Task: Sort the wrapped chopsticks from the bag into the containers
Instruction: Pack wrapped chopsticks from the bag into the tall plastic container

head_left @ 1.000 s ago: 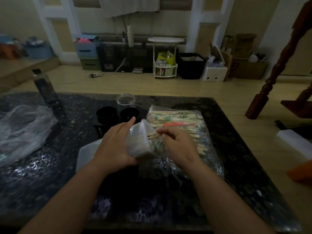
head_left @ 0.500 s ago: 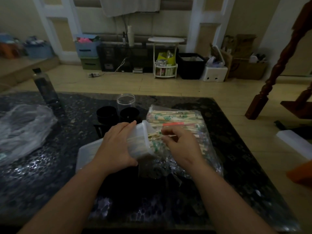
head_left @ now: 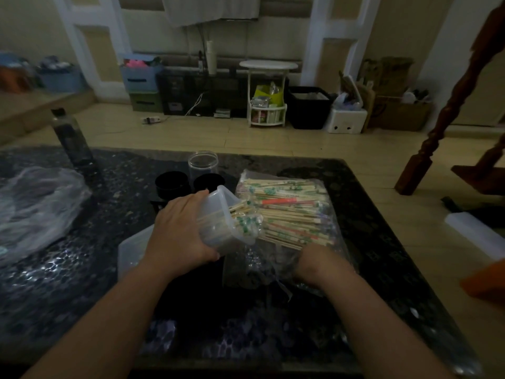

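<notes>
My left hand (head_left: 181, 231) grips a translucent plastic container (head_left: 218, 214), tilted with its mouth toward the right. Wrapped chopsticks with green print (head_left: 244, 218) stick out of that mouth. To the right lies a clear plastic bag (head_left: 287, 212) packed with wrapped chopsticks, one wrapper red. My right hand (head_left: 318, 262) is at the bag's near end, its fingers curled down into the crumpled plastic and hidden from view. Whether they hold chopsticks cannot be seen.
Two black cups (head_left: 172, 184) and a clear jar (head_left: 202, 164) stand behind the container on the dark stone table (head_left: 68, 283). A white lid or tray (head_left: 131, 250) lies under my left wrist. A crumpled clear bag (head_left: 35, 206) sits left, a dark bottle (head_left: 69, 138) at back left.
My right hand has left the container's mouth and dropped down and right to the bag's near end. The left hand still holds the container, slightly more tilted.
</notes>
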